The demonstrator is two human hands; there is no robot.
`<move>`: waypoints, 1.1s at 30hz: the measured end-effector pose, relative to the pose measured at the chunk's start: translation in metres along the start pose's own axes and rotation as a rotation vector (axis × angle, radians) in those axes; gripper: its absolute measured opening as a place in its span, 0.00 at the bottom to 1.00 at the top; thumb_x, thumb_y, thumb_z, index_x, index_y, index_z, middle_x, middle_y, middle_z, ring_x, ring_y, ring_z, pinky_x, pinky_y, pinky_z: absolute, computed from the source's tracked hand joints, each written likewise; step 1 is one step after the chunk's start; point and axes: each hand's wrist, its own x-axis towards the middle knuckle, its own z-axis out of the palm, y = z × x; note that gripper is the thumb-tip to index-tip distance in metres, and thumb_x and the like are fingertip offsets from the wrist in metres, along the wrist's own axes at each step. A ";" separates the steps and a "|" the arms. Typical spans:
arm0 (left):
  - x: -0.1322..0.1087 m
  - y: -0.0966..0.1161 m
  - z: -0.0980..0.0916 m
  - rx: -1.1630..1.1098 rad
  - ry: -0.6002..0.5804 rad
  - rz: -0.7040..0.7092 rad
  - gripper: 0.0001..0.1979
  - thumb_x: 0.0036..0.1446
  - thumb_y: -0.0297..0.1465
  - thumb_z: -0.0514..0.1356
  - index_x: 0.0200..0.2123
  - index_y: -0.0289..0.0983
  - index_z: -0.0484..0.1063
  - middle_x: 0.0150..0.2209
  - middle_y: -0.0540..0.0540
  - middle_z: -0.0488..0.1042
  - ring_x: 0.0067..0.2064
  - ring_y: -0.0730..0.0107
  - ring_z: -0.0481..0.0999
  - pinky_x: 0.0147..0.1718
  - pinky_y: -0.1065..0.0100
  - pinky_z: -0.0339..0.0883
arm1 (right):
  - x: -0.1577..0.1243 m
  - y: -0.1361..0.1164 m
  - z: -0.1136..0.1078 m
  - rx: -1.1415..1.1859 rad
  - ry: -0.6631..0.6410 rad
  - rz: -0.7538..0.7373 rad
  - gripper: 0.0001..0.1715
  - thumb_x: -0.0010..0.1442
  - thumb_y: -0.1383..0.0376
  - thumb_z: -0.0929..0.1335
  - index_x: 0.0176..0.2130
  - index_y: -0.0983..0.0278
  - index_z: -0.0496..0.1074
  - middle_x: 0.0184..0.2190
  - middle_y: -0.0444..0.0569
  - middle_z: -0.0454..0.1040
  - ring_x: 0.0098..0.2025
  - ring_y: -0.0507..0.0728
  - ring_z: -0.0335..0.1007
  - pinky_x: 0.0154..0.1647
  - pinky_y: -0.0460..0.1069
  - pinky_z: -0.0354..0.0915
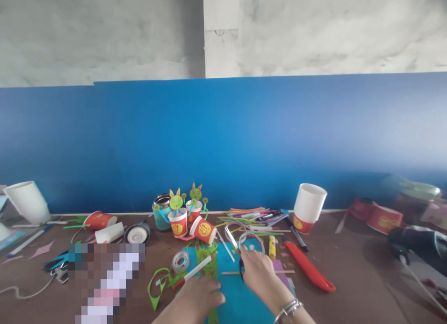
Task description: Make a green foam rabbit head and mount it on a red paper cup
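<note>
My right hand (257,272), with a metal bracelet (289,310) at the wrist, is closed round the dark handle of a pair of scissors (231,236). Their pale blades point away from me, towards the clear ring-shaped coil beyond. Over the blue sheet (233,293), my left hand (202,297) hovers or rests with thumb and fingers apart, and nothing shows in it. Just beyond its fingers lies a red and white marker (198,270). A green paper strip with drawn figures (208,258) runs under that marker. Green paper offcuts (156,286) are left of the hand.
Paper cups with green rabbit figures (178,221) stand at the back beside a teal jar (162,217). A tape roll (180,262) lies left of the blue sheet. Rightward are a red cutter-like tool (309,266), a yellow glue stick (272,247) and stacked white cups (310,203).
</note>
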 end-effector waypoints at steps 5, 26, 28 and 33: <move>0.013 0.011 -0.026 0.123 -0.123 -0.070 0.04 0.49 0.33 0.63 0.30 0.43 0.72 0.30 0.49 0.72 0.35 0.63 0.71 0.36 0.64 0.62 | -0.001 0.000 -0.003 0.000 0.002 -0.016 0.25 0.49 0.79 0.62 0.48 0.71 0.67 0.37 0.62 0.76 0.39 0.65 0.74 0.34 0.51 0.65; 0.034 -0.010 -0.046 0.204 -0.065 0.670 0.04 0.51 0.26 0.58 0.26 0.39 0.67 0.23 0.49 0.71 0.27 0.68 0.68 0.27 0.66 0.57 | -0.004 0.008 -0.005 0.099 0.027 -0.059 0.20 0.49 0.76 0.62 0.44 0.69 0.69 0.36 0.61 0.77 0.40 0.66 0.73 0.35 0.51 0.61; 0.038 -0.005 -0.043 0.081 -0.015 0.454 0.01 0.50 0.27 0.58 0.29 0.39 0.68 0.25 0.49 0.72 0.29 0.67 0.70 0.29 0.67 0.59 | -0.003 0.011 -0.005 0.137 0.041 -0.058 0.20 0.48 0.76 0.63 0.42 0.69 0.70 0.36 0.59 0.77 0.39 0.64 0.73 0.34 0.50 0.60; 0.048 0.003 -0.042 -0.502 0.387 -0.354 0.05 0.56 0.27 0.52 0.33 0.38 0.67 0.29 0.49 0.73 0.32 0.68 0.73 0.30 0.71 0.63 | 0.008 0.016 -0.013 0.427 0.092 -0.042 0.10 0.47 0.71 0.65 0.35 0.66 0.68 0.30 0.50 0.76 0.31 0.56 0.71 0.26 0.44 0.56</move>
